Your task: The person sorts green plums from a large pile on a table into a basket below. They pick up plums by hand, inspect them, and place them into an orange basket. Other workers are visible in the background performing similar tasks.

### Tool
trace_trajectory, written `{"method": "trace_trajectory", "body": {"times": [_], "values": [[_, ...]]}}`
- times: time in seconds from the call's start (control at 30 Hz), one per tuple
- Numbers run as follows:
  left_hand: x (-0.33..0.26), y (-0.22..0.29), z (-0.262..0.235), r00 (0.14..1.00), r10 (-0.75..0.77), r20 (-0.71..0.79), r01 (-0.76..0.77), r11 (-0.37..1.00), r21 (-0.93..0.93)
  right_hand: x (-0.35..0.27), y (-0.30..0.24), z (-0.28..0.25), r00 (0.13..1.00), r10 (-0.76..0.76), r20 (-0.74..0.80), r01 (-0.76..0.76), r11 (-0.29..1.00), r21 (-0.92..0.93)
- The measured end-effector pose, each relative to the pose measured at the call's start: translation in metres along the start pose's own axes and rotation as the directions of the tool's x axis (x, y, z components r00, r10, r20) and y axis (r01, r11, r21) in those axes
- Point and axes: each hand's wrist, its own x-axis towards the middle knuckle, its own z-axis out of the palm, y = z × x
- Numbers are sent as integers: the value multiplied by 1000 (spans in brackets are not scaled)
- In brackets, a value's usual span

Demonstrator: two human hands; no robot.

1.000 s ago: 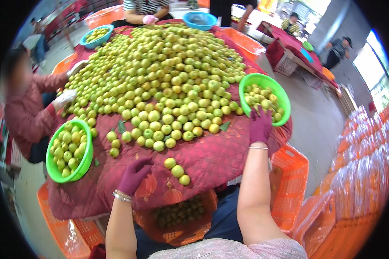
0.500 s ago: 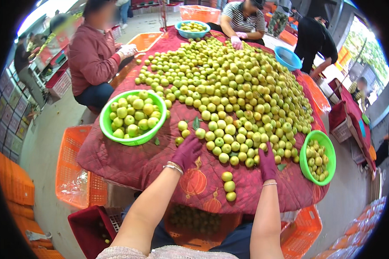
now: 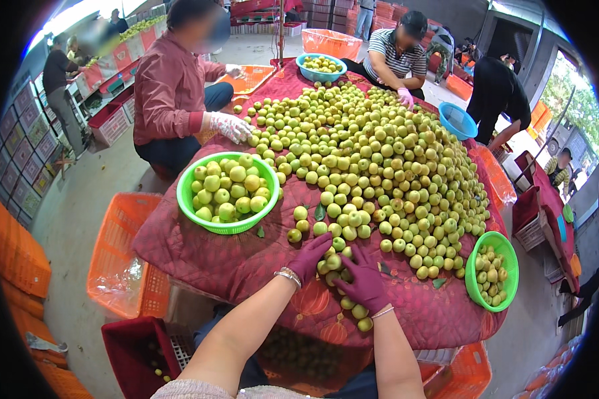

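Observation:
Both my hands, in dark purple-red gloves, rest at the near side of a heap of small round yellow-green fruit (image 3: 393,159). My left hand (image 3: 311,258) lies along the left of a small cluster of fruit (image 3: 333,262), fingers stretched out. On the cluster's right, my right hand (image 3: 365,280) touches it with fingers spread. The palms and some of the fruit are hidden. Just below the right hand, a short row of fruit (image 3: 359,311) sits on the red quilted cloth (image 3: 246,266). Two loose fruits (image 3: 301,219) lie beyond the left hand, near a leaf.
Fruit fills green basins at left (image 3: 188,211) and right (image 3: 507,247). A light-blue basin (image 3: 321,74) stands at the far edge. A person's white-gloved hand (image 3: 231,126) touches the heap at left; a pink-gloved hand (image 3: 406,97) is beyond. Orange crates (image 3: 156,292) flank the table.
My right hand has swept left toward my left hand, drawing fruit from the heap's edge into a cluster. The co-worker's white-gloved hand at left has reached to the heap. The view has shifted slightly.

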Motion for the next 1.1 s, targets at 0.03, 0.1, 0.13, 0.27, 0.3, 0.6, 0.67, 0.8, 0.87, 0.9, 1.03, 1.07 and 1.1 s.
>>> {"method": "trace_trajectory", "body": {"times": [0.03, 0.1, 0.13, 0.27, 0.3, 0.6, 0.67, 0.8, 0.87, 0.9, 1.03, 1.07, 1.1], "values": [[-2, 6, 3, 1000, 1, -5, -1, 1000, 23, -4, -7, 0, 994, -55, 93, 60, 997, -54], [-9, 18, 11, 1000, -7, -21, 9, 998, 65, -14, -13, -6, 976, -118, 182, 133, 988, -73], [-7, 14, 8, 1000, -9, 14, 8, 998, 64, -18, -9, -13, 975, -100, 199, 100, 995, 12], [-15, 15, 5, 999, -20, 50, 12, 988, 156, -40, 18, -46, 945, 20, 326, -19, 1000, -8], [-16, 18, 11, 998, -36, 50, 27, 984, 178, -49, 33, -49, 954, 125, 274, -165, 977, 131], [-8, 10, 11, 872, 186, 452, -437, 712, 550, -58, 51, -47, 822, 561, 99, -564, 777, 280], [-11, 27, 21, 915, -14, 404, -326, 563, 759, -73, 86, -31, 889, 449, 87, -437, 779, 450], [-4, 0, -4, 928, -281, 244, 345, 896, -280, -58, 70, -44, 706, 686, 174, -522, 338, 783], [-5, 3, 3, 929, -329, 170, 364, 898, -246, -58, 67, -47, 764, 644, 45, -521, 574, 632], [-4, 3, 3, 922, -335, 193, 377, 893, -248, -58, 63, -47, 796, 606, -9, -509, 676, 533], [-8, 5, 3, 922, -332, 202, 377, 887, -266, -42, 11, -40, 839, 535, 100, -504, 693, 516], [-7, 4, 1, 921, -322, 220, 376, 886, -273, -40, 0, -33, 904, 420, 85, -411, 792, 452], [-7, 3, 0, 921, -321, 222, 375, 884, -279, -38, -12, -25, 952, 296, 80, -304, 872, 384]]}}
